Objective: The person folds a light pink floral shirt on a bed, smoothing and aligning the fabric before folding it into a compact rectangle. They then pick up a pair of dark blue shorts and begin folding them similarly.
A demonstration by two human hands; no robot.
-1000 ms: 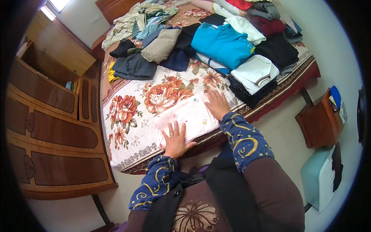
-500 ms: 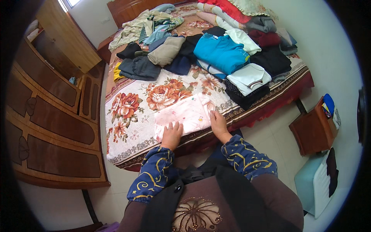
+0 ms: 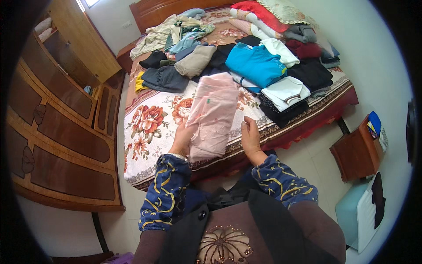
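A folded pale pink garment (image 3: 213, 112) with small prints is lifted upright above the near edge of the bed. My left hand (image 3: 180, 139) grips it at its lower left side, the fingers hidden behind the cloth. Just to the right of the garment, and apart from it, is my right hand (image 3: 251, 137), empty, with thumb and fingers loosely spread. Beyond the pink cloth lie folded clothes: dark grey trousers (image 3: 166, 79), a beige garment (image 3: 192, 62), a bright blue top (image 3: 254, 65) and a white garment (image 3: 285, 93) on a black dotted one (image 3: 281, 115).
A flowered bedspread (image 3: 143, 145) covers the bed. Rumpled bedding (image 3: 154, 37) lies at the far left, rolled quilts (image 3: 259, 17) at the far right. Wooden wardrobes (image 3: 70, 136) line the left. A wooden nightstand (image 3: 356, 149) and a pale blue bin (image 3: 351, 215) stand right.
The pink garment has gone from lying flat on the bed to being held up in my left hand. My right hand has let go of its right edge.
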